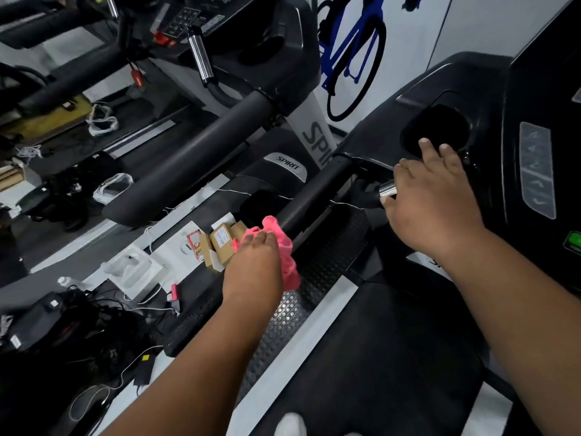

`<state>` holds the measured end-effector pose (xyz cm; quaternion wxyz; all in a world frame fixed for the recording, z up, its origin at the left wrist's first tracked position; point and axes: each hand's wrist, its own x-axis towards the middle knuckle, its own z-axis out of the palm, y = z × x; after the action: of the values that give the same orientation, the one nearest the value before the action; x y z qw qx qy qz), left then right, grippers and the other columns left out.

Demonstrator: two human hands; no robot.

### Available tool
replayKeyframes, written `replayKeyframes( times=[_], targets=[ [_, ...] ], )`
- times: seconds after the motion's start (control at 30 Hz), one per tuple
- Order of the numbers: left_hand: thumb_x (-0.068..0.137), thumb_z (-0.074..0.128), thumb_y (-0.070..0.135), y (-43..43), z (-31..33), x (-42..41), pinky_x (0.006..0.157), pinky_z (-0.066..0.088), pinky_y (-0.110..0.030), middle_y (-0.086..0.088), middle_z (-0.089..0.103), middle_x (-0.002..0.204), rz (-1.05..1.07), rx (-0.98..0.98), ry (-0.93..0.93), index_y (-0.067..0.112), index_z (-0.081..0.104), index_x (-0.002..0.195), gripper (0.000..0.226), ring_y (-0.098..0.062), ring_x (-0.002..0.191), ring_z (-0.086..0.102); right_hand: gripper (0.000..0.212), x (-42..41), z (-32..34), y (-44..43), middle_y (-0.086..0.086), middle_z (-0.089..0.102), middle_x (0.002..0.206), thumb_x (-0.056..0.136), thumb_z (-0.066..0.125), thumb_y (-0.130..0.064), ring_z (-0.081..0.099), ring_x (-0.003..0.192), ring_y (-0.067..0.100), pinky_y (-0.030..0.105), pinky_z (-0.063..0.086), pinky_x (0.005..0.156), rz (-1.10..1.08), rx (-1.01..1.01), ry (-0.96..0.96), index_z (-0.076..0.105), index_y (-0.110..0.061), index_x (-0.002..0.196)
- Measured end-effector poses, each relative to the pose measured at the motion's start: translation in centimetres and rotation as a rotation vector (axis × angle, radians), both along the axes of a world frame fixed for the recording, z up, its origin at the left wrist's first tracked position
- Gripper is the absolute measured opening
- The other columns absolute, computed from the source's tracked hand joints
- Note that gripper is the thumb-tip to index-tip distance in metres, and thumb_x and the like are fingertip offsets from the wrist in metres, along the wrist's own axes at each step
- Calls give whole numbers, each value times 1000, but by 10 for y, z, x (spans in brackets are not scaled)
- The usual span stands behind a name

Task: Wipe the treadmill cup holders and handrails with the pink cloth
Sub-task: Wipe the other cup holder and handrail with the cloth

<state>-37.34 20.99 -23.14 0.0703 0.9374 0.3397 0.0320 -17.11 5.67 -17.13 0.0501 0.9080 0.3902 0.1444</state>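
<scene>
My left hand (pixel 254 265) grips the pink cloth (pixel 284 247) around the near end of the black left handrail (pixel 317 193) of the treadmill. That rail runs up to the console, where a dark cup holder (pixel 440 127) is sunk in. My right hand (pixel 437 196) lies over a short chrome grip bar (pixel 388 187) just below the cup holder, thumb under the bar and fingers stretched toward the holder's rim. The cloth hangs down past the rail on the belt side.
A second treadmill stands to the left with its own thick black rail (pixel 195 152) and chrome grip (pixel 201 58). Small boxes (pixel 220 243), white packaging and cables litter the floor between the machines. The control panel (pixel 537 171) is on the right.
</scene>
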Motion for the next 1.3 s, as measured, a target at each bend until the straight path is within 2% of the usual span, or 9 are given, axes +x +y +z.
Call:
replayKeyframes(
  times=[0.17, 0.3, 0.5, 0.7, 0.83, 0.93, 1.17, 1.23, 1.3],
  targets=[
    [90, 51, 5, 2, 5, 39, 111, 34, -37, -6, 43, 150, -56, 12, -36, 13, 38, 147, 59, -23, 138, 39, 64, 1, -2, 0, 10, 52, 141, 92, 41, -48, 19, 147, 32, 44, 3, 122, -12, 2, 0, 51, -3, 137],
    [86, 63, 13, 1, 10, 23, 116, 25, -35, -5, 35, 156, -59, -6, 22, 14, 35, 150, 70, -22, 145, 28, 64, 1, -4, 1, 10, 52, 141, 92, 42, -48, 19, 147, 32, 45, 4, 122, -14, -1, -10, 51, -2, 136],
    [88, 56, 7, 2, 2, -3, 112, 32, -32, -6, 42, 152, -5, 20, 62, 12, 39, 147, 61, -21, 141, 37, 66, 0, -4, 2, 11, 54, 139, 91, 44, -50, 21, 147, 33, 45, 5, 122, -23, -1, -17, 53, -2, 135],
    [100, 46, 29, 11, -4, 33, 122, 11, -33, -8, 25, 160, -120, 42, 39, 9, 16, 154, 65, -24, 148, 19, 66, 1, -7, 1, 13, 55, 137, 89, 49, -50, 22, 146, 34, 47, 8, 121, -13, -6, -23, 54, -1, 133],
    [97, 23, 23, 6, -10, -4, 121, 18, -36, -9, 27, 160, -116, 31, 46, 9, 22, 154, 59, -25, 149, 18, 66, 2, -8, 1, 15, 56, 135, 88, 52, -49, 23, 145, 35, 48, 9, 121, -7, 0, -36, 55, 1, 131],
    [99, 28, 22, 6, -11, -32, 120, 21, -33, -4, 24, 161, -39, -17, 73, 14, 21, 155, 57, -20, 150, 17, 67, 1, -7, 1, 16, 57, 134, 87, 52, -49, 24, 145, 36, 48, 10, 121, -1, -6, -37, 55, 2, 130],
    [90, 29, 27, 4, 4, -14, 105, 42, -39, -13, 59, 136, -17, -21, -72, 8, 59, 131, 54, -29, 129, 52, 69, 0, -3, 1, 14, 55, 137, 88, 50, -52, 22, 145, 35, 48, 9, 120, -7, -12, -34, 53, 1, 133],
    [88, 25, 30, 8, 7, 6, 100, 43, -38, -13, 60, 132, -62, -32, -80, 8, 59, 128, 57, -29, 124, 55, 70, 0, -4, 1, 14, 55, 137, 88, 49, -53, 21, 146, 35, 48, 9, 120, -13, -25, -39, 53, 1, 133],
    [86, 19, 36, 15, 7, 18, 83, 46, -38, -12, 64, 121, -43, -40, -38, 11, 60, 122, 61, -30, 108, 61, 71, 0, -6, 1, 14, 55, 137, 87, 49, -54, 21, 146, 35, 48, 9, 120, -19, -34, -46, 53, 1, 133]
  ],
)
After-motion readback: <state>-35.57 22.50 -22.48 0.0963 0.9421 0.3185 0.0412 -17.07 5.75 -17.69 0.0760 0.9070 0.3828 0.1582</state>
